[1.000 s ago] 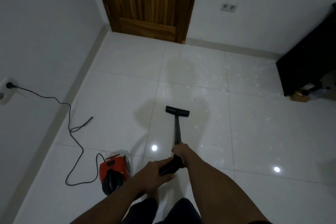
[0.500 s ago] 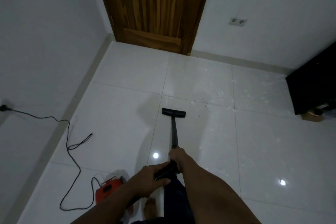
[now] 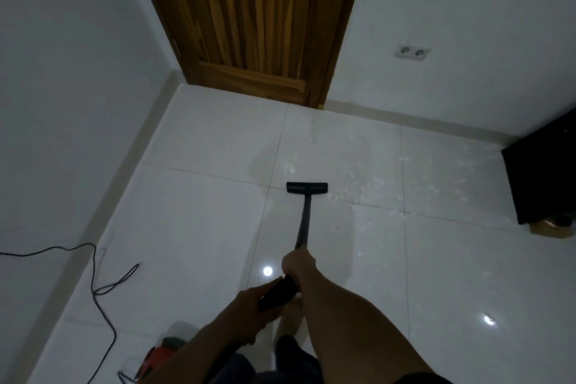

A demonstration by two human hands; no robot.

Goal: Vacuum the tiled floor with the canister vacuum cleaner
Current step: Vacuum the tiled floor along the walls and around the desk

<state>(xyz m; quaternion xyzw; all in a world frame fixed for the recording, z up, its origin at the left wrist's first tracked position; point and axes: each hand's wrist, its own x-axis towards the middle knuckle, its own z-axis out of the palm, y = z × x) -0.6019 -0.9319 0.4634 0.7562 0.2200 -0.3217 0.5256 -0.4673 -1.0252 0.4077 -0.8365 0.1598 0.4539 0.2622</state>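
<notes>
Watching from the side: right hand point(image 3: 297, 262) and left hand point(image 3: 252, 305) both have fingers point(image 3: 291, 260) curled round the black wand point(image 3: 304, 221). It points away toward the door point(image 3: 249, 25), long axis nearly straight ahead, with the head point(image 3: 307, 188) flat and crosswise on the tiled floor point(image 3: 202, 227). White crumbs point(image 3: 371, 196) sit just right of it, easy to miss. That loose cord point(image 3: 103, 290) could snag the orange canister point(image 3: 162, 352) by the feet.

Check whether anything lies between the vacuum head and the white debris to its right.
Nothing visible: only bare tile separates the vacuum head from the debris. The cord lies far left; the black cabinet stands beyond the debris.
</notes>
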